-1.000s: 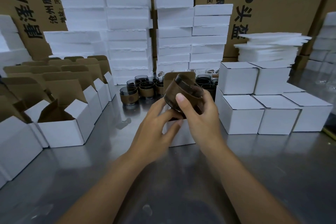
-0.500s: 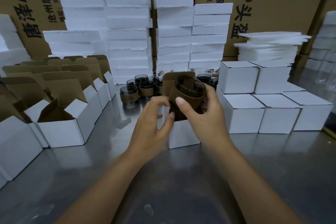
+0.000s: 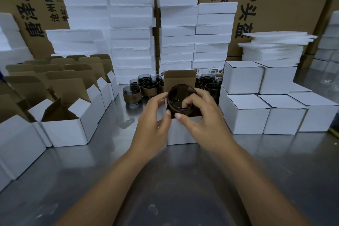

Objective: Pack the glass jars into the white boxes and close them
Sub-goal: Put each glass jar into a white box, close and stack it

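A dark glass jar [image 3: 178,98] with a brown sleeve is tilted over the mouth of an open white box [image 3: 183,132] at the table's middle, its opening facing me. My right hand [image 3: 200,115] grips the jar, fingers curled round its right side and thumb at its lower rim. My left hand [image 3: 156,115] touches the jar's left side and the box's left edge with curled fingers. The box's brown lid flap [image 3: 179,80] stands upright behind the jar. Several more jars [image 3: 141,88] wait behind.
Open white boxes [image 3: 69,124] with raised flaps line the left side. Closed white boxes [image 3: 256,113] are stacked on the right. Foam blocks [image 3: 176,29] and foam sheets [image 3: 275,47] stand at the back before large cartons. The steel table [image 3: 174,180] stretches toward me.
My right hand has lowered the jar from above the box down into its mouth and tilted it toward me. My left hand has come up beside the jar.
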{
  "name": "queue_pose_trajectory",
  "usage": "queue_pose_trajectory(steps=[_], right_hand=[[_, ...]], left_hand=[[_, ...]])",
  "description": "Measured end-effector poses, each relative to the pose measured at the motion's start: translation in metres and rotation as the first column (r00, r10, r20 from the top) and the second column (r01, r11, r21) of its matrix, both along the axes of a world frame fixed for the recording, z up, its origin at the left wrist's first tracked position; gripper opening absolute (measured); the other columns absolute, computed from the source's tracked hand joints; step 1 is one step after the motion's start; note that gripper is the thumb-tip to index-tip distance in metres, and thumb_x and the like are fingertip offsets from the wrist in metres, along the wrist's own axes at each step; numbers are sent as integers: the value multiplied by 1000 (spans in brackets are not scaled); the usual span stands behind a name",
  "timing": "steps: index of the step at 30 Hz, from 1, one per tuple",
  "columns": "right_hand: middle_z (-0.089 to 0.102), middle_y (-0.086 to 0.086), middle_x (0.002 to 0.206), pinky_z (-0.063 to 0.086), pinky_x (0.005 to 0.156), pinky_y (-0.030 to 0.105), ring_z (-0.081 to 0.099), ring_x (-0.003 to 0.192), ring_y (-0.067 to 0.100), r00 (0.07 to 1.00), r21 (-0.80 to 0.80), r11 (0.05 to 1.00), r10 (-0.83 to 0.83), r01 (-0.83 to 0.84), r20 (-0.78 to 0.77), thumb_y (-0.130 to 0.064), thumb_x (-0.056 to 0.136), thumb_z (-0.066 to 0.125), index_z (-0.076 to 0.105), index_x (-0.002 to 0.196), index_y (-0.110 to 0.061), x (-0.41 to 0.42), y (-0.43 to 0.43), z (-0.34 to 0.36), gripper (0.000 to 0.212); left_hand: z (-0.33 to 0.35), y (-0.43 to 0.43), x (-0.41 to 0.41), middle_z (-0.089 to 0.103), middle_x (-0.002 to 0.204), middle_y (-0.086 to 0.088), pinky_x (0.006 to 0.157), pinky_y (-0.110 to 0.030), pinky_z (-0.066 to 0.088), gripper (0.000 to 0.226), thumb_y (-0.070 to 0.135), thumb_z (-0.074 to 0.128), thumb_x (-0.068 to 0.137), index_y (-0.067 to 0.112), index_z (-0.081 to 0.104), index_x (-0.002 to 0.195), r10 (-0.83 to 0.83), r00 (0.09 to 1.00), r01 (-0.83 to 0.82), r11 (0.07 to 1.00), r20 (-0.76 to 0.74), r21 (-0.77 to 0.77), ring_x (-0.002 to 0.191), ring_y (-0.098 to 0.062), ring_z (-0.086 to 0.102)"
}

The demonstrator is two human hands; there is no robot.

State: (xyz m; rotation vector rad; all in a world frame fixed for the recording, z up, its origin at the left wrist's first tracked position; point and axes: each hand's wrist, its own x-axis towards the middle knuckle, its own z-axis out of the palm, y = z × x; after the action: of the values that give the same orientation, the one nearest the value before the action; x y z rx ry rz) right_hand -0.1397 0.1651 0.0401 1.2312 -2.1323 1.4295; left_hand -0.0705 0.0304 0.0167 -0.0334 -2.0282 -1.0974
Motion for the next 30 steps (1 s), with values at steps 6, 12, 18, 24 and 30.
queue_pose_trajectory(steps=[6, 12, 18, 24, 30], right_hand=[[37, -12, 138, 27, 94, 16, 34, 130, 6, 1000, 82, 997, 10, -12, 19, -26, 87, 65, 55, 87, -35, -3, 0, -2, 14], [34, -12, 142, 30, 102, 28, 32, 132, 8, 998, 210, 977, -28, 39, -54, -30, 93, 55, 63, 93, -27, -6, 1, -7, 9], [58, -13, 113, 40, 80, 3, 54, 102, -9, 974, -256, 966, 28, 31, 224, -21, 98, 47, 55, 112, -36, -1, -8, -3, 22], [55, -4, 113, 40, 69, 10, 54, 92, -1, 765, -355, 914, 82, 198, 639, -18, 89, 63, 47, 125, -23, -8, -17, -8, 40], [56, -2, 126, 45, 79, 16, 56, 109, 11, 713, -305, 945, 133, 118, 688, -10, 90, 59, 44, 137, -24, -6, -18, -9, 51]], left_hand=[[-2, -3, -1, 48, 130, 12, 84, -2, 41, 38, 10, 45, 97, 32, 42, 128, 41, 999, -40, 999, 34, -26, 118, 17, 39], [-4, -4, 0, 50, 130, 10, 84, -2, 41, 35, 14, 45, 98, 35, 43, 126, 57, 997, -55, 998, 48, -36, 120, 13, 42], [0, -2, 2, 50, 119, 28, 78, -1, 42, 34, 20, 50, 96, 43, 44, 120, 63, 997, -64, 998, 38, 12, 113, 19, 43], [5, 1, 2, 54, 111, 30, 81, 2, 36, 22, 26, 43, 98, 44, 53, 107, 52, 998, -54, 997, 27, 48, 107, 21, 46], [1, 2, 2, 58, 110, 27, 94, -3, 27, 27, 37, 34, 95, 43, 59, 100, 76, 994, -71, 996, 82, -56, 116, 5, 43]])
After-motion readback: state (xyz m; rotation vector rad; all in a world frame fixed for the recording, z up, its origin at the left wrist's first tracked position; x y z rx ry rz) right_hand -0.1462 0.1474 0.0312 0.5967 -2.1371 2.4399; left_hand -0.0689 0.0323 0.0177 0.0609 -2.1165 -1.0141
